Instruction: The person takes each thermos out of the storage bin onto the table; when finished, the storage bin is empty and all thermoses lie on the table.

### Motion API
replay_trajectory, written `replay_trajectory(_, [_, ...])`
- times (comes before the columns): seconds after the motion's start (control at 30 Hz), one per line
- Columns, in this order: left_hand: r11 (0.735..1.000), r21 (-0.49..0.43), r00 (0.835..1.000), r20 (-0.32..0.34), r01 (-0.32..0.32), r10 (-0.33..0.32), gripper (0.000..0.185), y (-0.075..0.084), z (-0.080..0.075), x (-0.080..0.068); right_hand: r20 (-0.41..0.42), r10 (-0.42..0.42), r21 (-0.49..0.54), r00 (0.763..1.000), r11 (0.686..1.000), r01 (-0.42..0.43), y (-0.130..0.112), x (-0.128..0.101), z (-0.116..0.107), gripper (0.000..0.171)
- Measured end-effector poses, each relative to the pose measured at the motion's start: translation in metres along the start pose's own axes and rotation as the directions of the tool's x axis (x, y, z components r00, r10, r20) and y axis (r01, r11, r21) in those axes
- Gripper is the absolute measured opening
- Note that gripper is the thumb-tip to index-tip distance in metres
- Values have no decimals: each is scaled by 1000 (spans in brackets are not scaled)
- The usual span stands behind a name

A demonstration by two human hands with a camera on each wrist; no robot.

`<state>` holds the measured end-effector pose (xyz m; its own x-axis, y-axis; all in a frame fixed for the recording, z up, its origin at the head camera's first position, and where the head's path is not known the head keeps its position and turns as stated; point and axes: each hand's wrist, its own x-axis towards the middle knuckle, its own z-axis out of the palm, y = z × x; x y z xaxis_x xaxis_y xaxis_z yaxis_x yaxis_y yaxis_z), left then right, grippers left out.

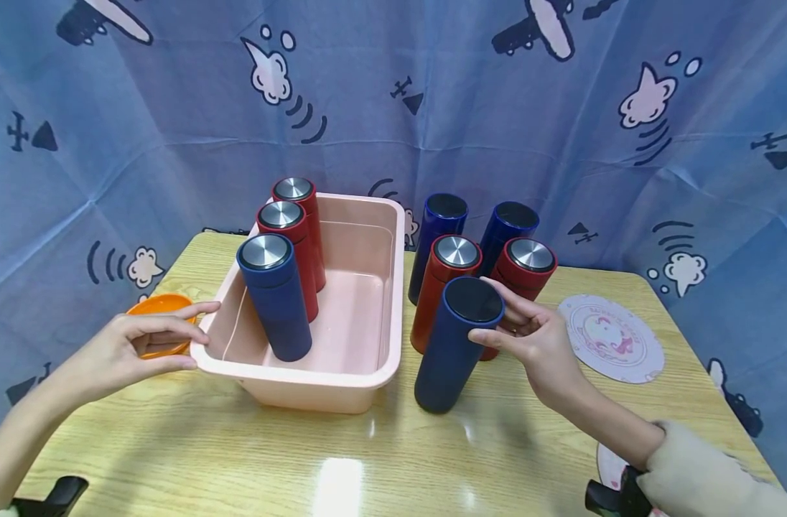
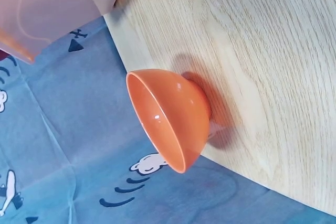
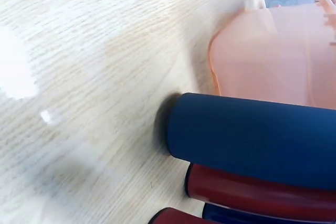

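Pinching a dark blue bottle (image 1: 448, 359) near its black top, the right hand (image 1: 532, 332) has thumb and fingers parted to the bottle's width. That bottle is between the pink tub (image 1: 316, 397) and the right edge of the bench (image 1: 271, 459), well forward of the far edge (whether its base touches the bench is hard to tell). An orange-red bottle (image 1: 432, 316) is close behind, so an upright, unhurried hold, clear of that neighbour, would probably serve best. The left hand (image 1: 123, 348) has its fingers extended and apart, touching the tub's near left corner without grasping it; light, even pressure there should steady the tub. An orange bowl (image 2: 189, 114) sits by the bench's left edge.
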<state>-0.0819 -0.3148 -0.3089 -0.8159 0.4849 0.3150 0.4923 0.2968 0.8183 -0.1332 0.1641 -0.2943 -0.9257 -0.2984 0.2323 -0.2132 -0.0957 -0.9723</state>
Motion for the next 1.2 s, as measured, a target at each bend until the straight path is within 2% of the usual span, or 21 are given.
replay_trajectory(0.23, [1000,28,1000,-5,13,-12,38,1,0,0,-11,24,2,1000,1000,-24,5,1,5,64])
replay_trajectory(0.5, [1000,-13,1000,3,-19,19,38,-1,0,0,-18,13,-4,1000,1000,-13,6,2,9,64])
replay_trajectory(0.7, [1000,-10,1000,1,-17,17,38,-1,0,0,-14,7,-39,1000,999,-7,7,2,12,64])
replay_trajectory(1.03, [1000,5,1000,-4,-2,2,37,-1,1,0,-34,13,-34,999,999,-14,13,1,14,67])
replay_trajectory(1.2, [1000,-31,1000,-1,-2,2,37,-1,1,-1,-40,23,-23,999,999,-24,13,1,15,68])
